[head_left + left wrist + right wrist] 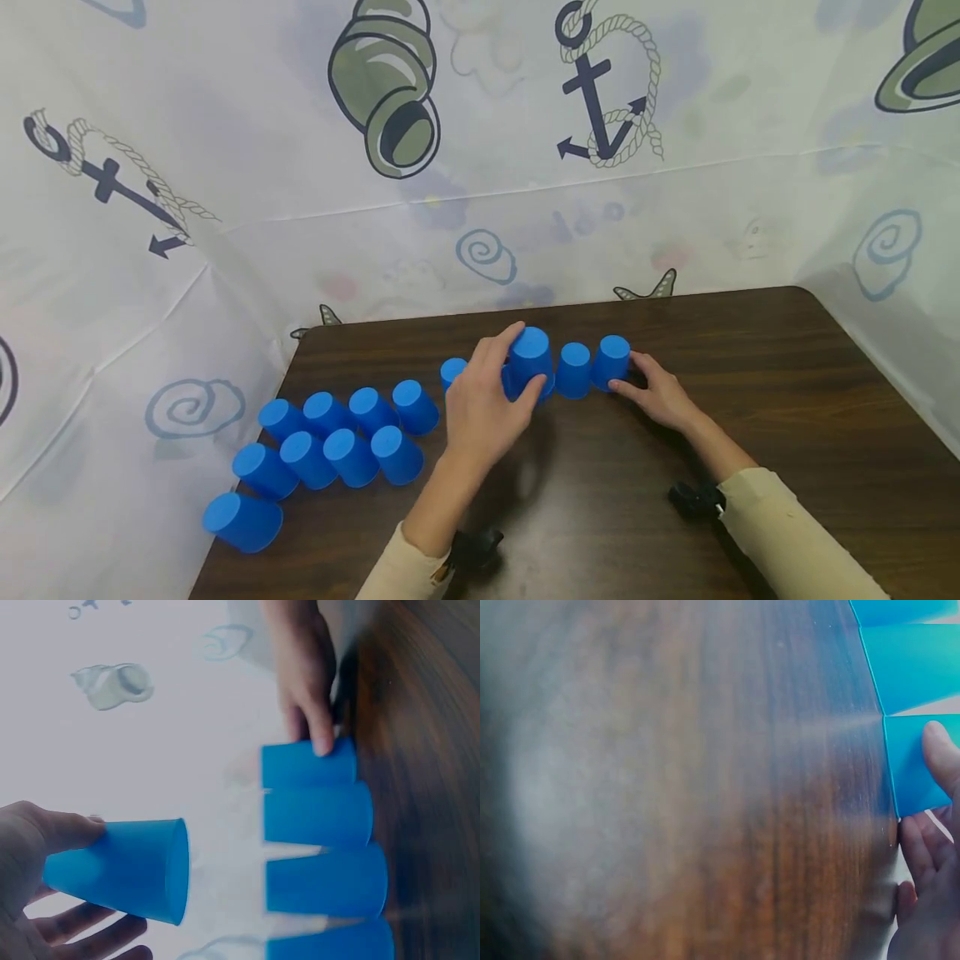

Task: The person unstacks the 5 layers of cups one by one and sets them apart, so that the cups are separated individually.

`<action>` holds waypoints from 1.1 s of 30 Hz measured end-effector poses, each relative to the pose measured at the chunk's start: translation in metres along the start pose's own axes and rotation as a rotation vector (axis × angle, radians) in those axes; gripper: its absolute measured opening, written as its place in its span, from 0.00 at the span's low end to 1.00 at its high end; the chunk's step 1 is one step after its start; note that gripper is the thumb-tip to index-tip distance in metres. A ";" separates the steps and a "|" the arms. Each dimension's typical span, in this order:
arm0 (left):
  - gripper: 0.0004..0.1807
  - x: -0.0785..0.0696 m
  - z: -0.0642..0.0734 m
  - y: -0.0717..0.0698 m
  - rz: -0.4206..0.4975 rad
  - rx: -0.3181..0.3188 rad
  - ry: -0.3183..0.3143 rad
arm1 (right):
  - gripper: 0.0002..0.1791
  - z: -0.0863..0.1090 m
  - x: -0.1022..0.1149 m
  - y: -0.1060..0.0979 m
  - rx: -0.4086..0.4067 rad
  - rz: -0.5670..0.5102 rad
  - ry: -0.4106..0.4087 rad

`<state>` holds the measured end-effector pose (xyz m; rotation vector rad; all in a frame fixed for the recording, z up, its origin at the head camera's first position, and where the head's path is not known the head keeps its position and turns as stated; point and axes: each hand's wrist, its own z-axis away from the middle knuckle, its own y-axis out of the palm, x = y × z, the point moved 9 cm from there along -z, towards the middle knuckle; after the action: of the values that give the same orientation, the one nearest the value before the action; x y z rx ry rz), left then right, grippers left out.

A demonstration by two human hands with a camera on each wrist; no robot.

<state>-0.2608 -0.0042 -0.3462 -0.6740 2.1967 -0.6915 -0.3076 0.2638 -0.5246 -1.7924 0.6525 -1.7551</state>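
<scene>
My left hand point(483, 404) holds a blue plastic cup point(530, 354) upside down, thumb on one side and fingers on the other. In the left wrist view that cup point(124, 870) hangs apart from a row of cups. My right hand point(660, 396) grips the rightmost blue cup point(611, 363) of that row, which stands upside down on the table. The right wrist view shows the thumb laid on this cup point(915, 769). Beside it stands another blue cup point(573, 371). The left hand and its cup partly hide the row behind them.
On the left of the dark wooden table point(600, 517) several more upturned blue cups point(350, 458) stand in rows. One cup point(242, 522) sits nearest the front at the left edge. A patterned white cloth point(360, 258) hangs behind the table.
</scene>
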 end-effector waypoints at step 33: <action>0.50 0.199 0.207 -0.184 -0.457 0.112 -0.835 | 0.43 0.001 0.003 0.001 0.015 -0.012 -0.005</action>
<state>-0.1764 -0.3197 -0.4445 -1.1683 1.2406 -0.5954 -0.3060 0.2612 -0.5230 -1.7936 0.6259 -1.7577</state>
